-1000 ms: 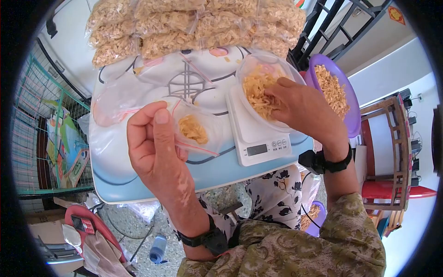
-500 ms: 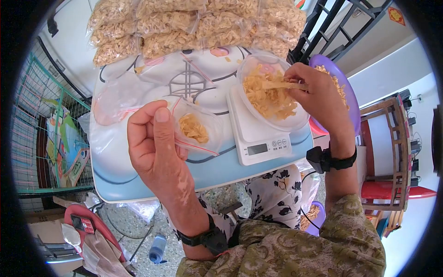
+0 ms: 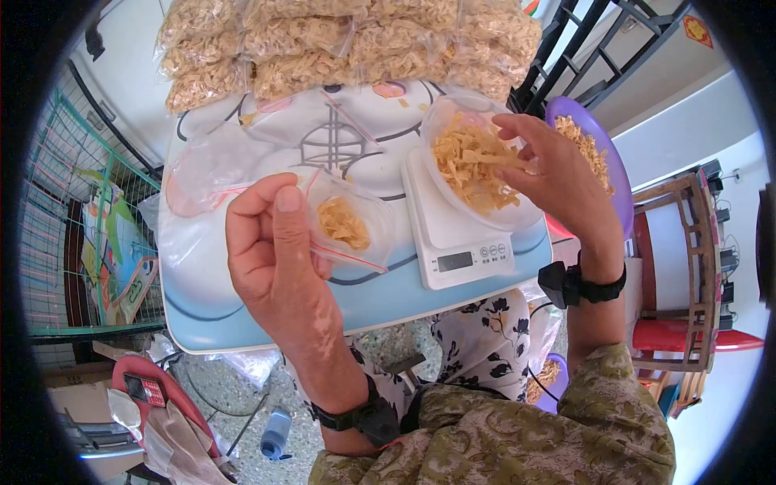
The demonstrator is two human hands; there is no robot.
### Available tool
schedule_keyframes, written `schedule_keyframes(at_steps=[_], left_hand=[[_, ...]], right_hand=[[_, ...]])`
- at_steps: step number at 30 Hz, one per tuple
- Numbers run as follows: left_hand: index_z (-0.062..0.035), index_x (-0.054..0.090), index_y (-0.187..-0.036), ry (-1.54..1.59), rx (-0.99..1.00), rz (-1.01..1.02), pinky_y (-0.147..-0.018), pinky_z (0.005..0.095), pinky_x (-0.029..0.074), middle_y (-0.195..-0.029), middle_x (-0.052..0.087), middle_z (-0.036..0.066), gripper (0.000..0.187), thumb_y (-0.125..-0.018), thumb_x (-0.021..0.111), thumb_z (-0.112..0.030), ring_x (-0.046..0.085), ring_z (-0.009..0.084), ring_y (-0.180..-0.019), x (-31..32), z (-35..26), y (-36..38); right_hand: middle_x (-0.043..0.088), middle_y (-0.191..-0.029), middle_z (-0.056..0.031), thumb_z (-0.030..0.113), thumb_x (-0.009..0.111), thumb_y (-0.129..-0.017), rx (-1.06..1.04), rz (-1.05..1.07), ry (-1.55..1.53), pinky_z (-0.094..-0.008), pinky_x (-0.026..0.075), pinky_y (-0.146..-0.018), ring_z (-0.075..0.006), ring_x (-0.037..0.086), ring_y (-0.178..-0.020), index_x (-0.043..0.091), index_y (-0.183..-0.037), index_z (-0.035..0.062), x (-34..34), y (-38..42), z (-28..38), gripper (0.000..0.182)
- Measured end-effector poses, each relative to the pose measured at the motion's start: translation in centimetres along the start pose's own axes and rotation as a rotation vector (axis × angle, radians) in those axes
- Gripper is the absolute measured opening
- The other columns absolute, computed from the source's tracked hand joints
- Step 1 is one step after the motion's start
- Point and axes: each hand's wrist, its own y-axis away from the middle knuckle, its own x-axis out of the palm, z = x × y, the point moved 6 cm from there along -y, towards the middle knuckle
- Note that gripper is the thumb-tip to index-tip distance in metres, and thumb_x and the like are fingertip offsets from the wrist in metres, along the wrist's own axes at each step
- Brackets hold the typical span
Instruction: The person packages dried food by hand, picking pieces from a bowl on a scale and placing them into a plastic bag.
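In my left hand [image 3: 279, 250] is the edge of a small clear zip bag [image 3: 376, 230], pinched by thumb and fingers. The bag's mouth gapes and pale yellow dried strips [image 3: 343, 222] lie inside. My right hand [image 3: 558, 166] is over the right side of a translucent plastic bowl [image 3: 485, 218], its thumb and fingers apart. Loose dried strips [image 3: 465, 162] fill part of the bowl, some close to my right thumb. Beneath the bowl is a white digital kitchen scale [image 3: 467, 275]; its display reading is too small to make out.
Packed bags of dried strips [image 3: 307, 69] are stacked along the table's back. Flat plastic bags [image 3: 214, 162] lie on the table's left. A purple basin [image 3: 618, 182] with dried pieces stands beyond the right edge. A water bottle [image 3: 276, 432] is on the floor.
My right hand's fingers have spread apart, letting go of the long flat strip they held over the bowl. My left hand still holds the bag almost unmoved.
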Motion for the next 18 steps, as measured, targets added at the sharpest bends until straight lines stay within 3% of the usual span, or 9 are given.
schedule_keyframes(at_steps=[10,15,18], left_hand=[[-0.0053,0.061,-0.101,-0.001,-0.009,0.003,-0.039,0.0144,0.023,-0.074,0.055,-0.005,0.014,-0.09,0.062,-0.014,0.035,-0.0017,-0.05,0.0,0.3,0.1],[-0.005,0.06,-0.101,-0.02,-0.007,-0.001,-0.04,0.0146,0.023,-0.075,0.056,-0.004,0.014,-0.09,0.062,-0.014,0.035,-0.0017,-0.051,0.0,0.2,0.1],[-0.005,0.06,-0.101,-0.015,-0.002,0.011,-0.04,0.0149,0.023,-0.074,0.055,-0.004,0.015,-0.09,0.062,-0.015,0.035,-0.0017,-0.052,-0.1,0.4,0.0]], right_hand=[[0.061,-0.102,-0.0088,0.019,0.073,-0.075,0.062,0.06,0.03,-0.031,0.049,-0.067,-0.0172,0.057,-0.07,0.056,-0.121,0.0042,0.5,0.1,-0.8,0.051],[0.063,-0.097,-0.0138,0.023,0.07,-0.08,-0.032,-0.084,0.144,-0.0332,0.05,-0.069,-0.0236,0.062,-0.079,0.06,-0.112,0.0013,1.5,-0.3,-0.4,0.04],[0.063,-0.094,-0.0153,0.018,0.068,-0.08,-0.009,-0.035,0.169,-0.0339,0.05,-0.069,-0.0268,0.064,-0.08,0.061,-0.106,0.0001,2.2,-0.7,0.0,0.033]])
